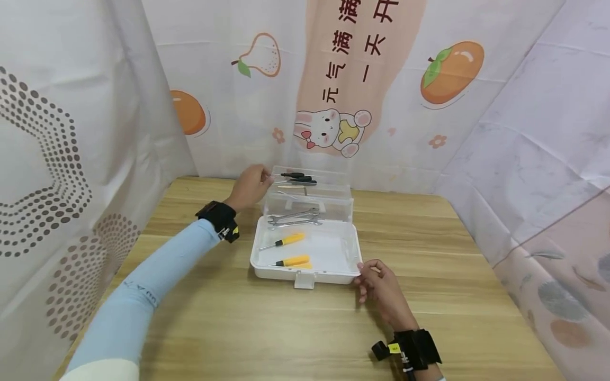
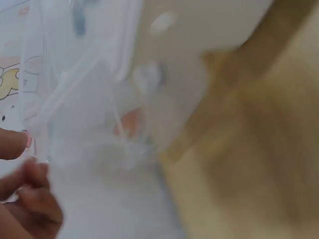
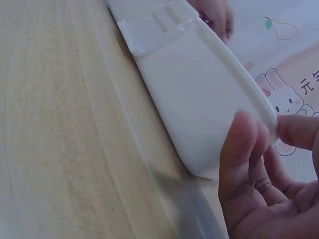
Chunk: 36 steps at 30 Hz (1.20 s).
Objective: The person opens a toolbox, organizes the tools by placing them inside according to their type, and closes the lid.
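A white toolbox (image 1: 329,248) lies open on the table, its clear lid (image 1: 333,182) raised at the back. My left hand (image 1: 250,186) pinches the lid's left edge near the top, its thumb and curled fingers (image 2: 40,201) at that edge in the left wrist view. My right hand (image 1: 381,291) holds the box's front right corner, thumb at the rim and fingers against the front wall. Inside the box are yellow-handled screwdrivers (image 1: 292,239) and metal wrenches (image 1: 295,217). Black-handled tools (image 1: 302,180) and an L-shaped hex key (image 1: 293,187) show in the lid.
A latch (image 1: 304,280) hangs from the box's front wall. The wooden table (image 1: 410,248) extends on both sides and in front of the box. Printed white curtains (image 1: 219,106) stand behind it and at both sides.
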{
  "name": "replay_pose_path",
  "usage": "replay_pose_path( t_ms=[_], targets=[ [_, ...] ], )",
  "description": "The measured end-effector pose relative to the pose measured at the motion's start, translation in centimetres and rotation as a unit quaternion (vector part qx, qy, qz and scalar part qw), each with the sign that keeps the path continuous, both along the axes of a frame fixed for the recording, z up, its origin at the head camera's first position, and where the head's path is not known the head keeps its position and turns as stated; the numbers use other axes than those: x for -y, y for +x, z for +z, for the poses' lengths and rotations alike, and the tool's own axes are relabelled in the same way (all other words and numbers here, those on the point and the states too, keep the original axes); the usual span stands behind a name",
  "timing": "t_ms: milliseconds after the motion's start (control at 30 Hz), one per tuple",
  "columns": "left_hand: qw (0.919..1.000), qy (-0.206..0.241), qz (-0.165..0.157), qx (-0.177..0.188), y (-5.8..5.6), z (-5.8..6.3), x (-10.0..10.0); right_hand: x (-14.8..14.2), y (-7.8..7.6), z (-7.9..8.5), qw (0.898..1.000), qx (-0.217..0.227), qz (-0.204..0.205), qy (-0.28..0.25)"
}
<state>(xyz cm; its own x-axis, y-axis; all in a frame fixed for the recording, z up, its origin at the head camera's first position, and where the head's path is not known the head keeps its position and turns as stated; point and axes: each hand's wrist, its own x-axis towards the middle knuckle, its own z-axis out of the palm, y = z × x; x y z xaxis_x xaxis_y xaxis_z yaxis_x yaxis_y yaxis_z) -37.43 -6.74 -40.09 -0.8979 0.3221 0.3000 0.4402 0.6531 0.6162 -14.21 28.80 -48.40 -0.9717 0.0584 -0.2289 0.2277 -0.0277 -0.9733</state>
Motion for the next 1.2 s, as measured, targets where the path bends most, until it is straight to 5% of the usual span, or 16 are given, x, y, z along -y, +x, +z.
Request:
replay_pose_path(
  t_ms=[100,200,433,667,867,1000,1200],
  targets=[
    [0.9939,0.031,-0.009,0.105,1.0,-1.2,1.7,0.1,-0.1,0.2,1.000,-0.005,0.005,0.013],
    [0.9792,0.046,-0.012,0.197,1.6,-2.3,3.1,0.3,-0.2,0.3,1.000,-0.007,0.011,0.021],
    [0.9547,0.042,-0.012,0.294,1.5,-4.4,3.7,0.1,-0.2,0.3,1.000,-0.008,0.011,0.017],
    [0.9386,0.101,0.008,0.330,2.1,-5.6,2.7,0.2,0.0,0.3,1.000,-0.003,0.005,0.015],
    [0.9243,0.085,-0.014,0.372,1.7,-5.4,2.5,0.2,0.1,0.2,1.000,-0.002,0.006,0.017],
    [0.9220,0.084,-0.017,0.378,1.2,-5.6,2.7,0.2,-0.1,0.0,1.000,-0.003,0.011,0.013],
    [0.9081,0.154,0.009,0.390,1.1,-5.5,2.6,0.0,-0.1,0.0,1.000,-0.003,0.005,0.011]
  ],
)
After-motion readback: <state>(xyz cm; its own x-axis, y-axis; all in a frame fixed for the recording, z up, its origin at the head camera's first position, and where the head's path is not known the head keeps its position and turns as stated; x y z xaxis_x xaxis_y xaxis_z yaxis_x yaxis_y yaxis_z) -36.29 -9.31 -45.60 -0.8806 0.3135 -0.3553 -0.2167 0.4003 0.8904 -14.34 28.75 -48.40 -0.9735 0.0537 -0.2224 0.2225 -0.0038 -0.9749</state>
